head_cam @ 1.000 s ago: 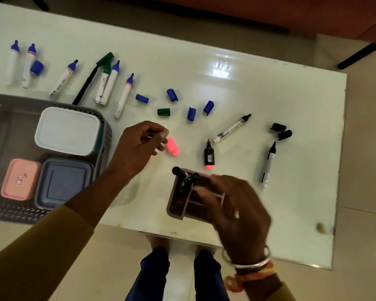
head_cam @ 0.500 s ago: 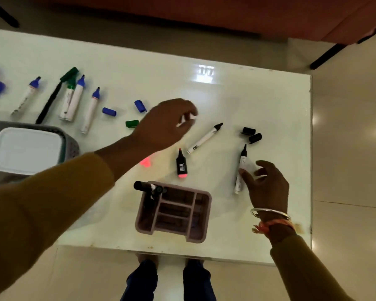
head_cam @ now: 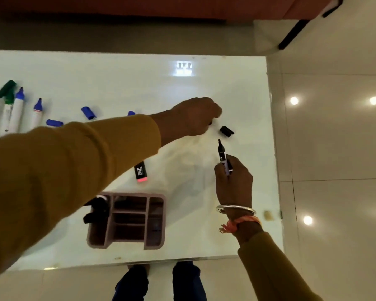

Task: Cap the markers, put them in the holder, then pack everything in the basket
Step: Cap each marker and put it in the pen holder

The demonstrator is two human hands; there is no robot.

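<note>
We see the right hand [head_cam: 233,181], at two o'clock of the pink compartmented plastic holder [head_cam: 149,243], curled round a white marker with an uncapped black tip [head_cam: 222,154] that points to twelve o'clock over the glossy white table [head_cam: 117,79]. The left hand [head_cam: 193,118] reaches across at the marker's eleven o'clock, fingers bunched downward over a black sliver [head_cam: 210,123], and we cannot tell whether it grips anything. A loose black plastic cap [head_cam: 226,131] lies on the table between that hand and the marker's tip, touching neither.
</note>
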